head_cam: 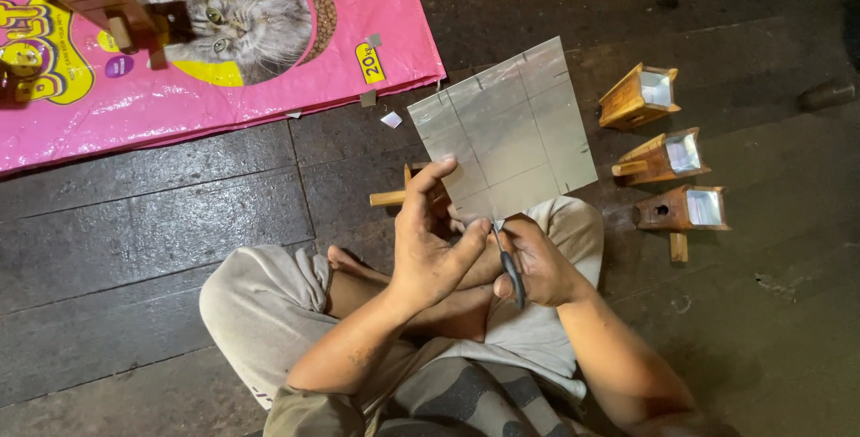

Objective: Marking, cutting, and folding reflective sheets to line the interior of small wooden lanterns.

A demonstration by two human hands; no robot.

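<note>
Metal sheet (506,132) is pinched at its lower edge by the left hand (428,240); the right hand (537,262) grips scissors (511,267) there, three wooden boxes (667,158) nearby.

The scissors (512,274) are mostly hidden inside the right hand (537,262); the pink sack (269,70) is cropped.

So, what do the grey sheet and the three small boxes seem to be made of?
Grey sheet: probably thin metal, matte silvery, with scored lines. Three small boxes: wood, brown with a light sheen, visible joints; each opening has a shiny silvery lining.
</note>
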